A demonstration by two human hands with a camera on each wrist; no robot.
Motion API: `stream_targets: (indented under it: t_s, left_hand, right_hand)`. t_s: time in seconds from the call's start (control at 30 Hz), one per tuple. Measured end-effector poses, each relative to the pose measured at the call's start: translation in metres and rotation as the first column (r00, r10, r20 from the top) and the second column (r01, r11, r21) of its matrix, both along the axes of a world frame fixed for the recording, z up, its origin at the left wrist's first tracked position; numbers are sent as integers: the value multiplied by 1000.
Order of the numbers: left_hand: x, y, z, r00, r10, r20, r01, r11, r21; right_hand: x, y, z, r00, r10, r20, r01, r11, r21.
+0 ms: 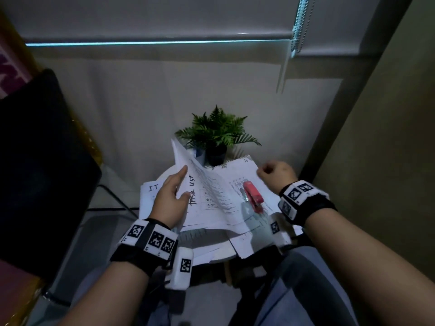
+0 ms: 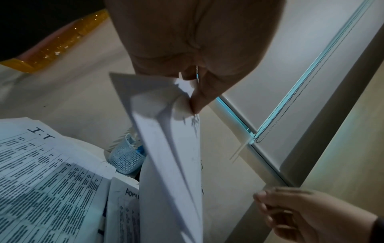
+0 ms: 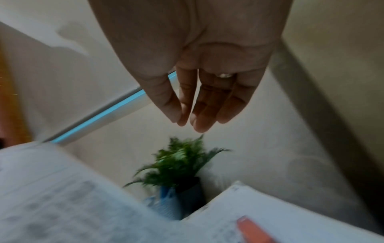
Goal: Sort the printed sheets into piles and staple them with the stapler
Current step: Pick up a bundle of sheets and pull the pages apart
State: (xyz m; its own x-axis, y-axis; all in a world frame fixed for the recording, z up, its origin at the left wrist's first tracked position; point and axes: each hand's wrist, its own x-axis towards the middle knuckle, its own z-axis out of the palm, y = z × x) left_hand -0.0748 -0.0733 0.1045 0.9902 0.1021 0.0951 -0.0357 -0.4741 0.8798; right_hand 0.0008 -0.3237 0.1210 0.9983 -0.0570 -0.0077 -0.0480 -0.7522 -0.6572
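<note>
My left hand (image 1: 176, 187) pinches a bundle of printed sheets (image 1: 200, 182) headed "TASK LIST" and holds it tilted up off the small round table (image 1: 213, 254). The left wrist view shows the thumb and fingers (image 2: 197, 97) gripping the bundle's (image 2: 172, 156) top corner. A red stapler (image 1: 253, 196) lies on the right-hand pile of sheets (image 1: 244, 175). My right hand (image 1: 273, 172) hovers over that pile's far corner; its fingers (image 3: 199, 115) hang relaxed and hold nothing. The stapler (image 3: 253, 230) shows low in the right wrist view.
A pile headed "I.T" (image 1: 150, 196) lies at the table's left, with another headed "ADMIN" (image 2: 129, 205) beside it. A potted fern (image 1: 216, 132) and a blue mesh basket (image 2: 126, 157) stand at the back. A black chair (image 1: 42, 161) is at the left, walls behind and right.
</note>
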Motion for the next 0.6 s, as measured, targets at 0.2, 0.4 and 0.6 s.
stream_targets:
  t_s: [0.2,0.4,0.6]
  left_hand:
    - [-8,2,0,1000,5,30,-3,999,-51]
    - [-14,3,-2,1000,1,19,1,997,-80]
    - [-18,-1,-2,999,24,21,-23,998,-60]
  right_hand:
    - [-35,85,10,946,320,-55,-303,931,204]
    - [-49,112,12,934,329,-135,-287,922,260]
    - [-51,113,14,945,283,-165,-242,942,232]
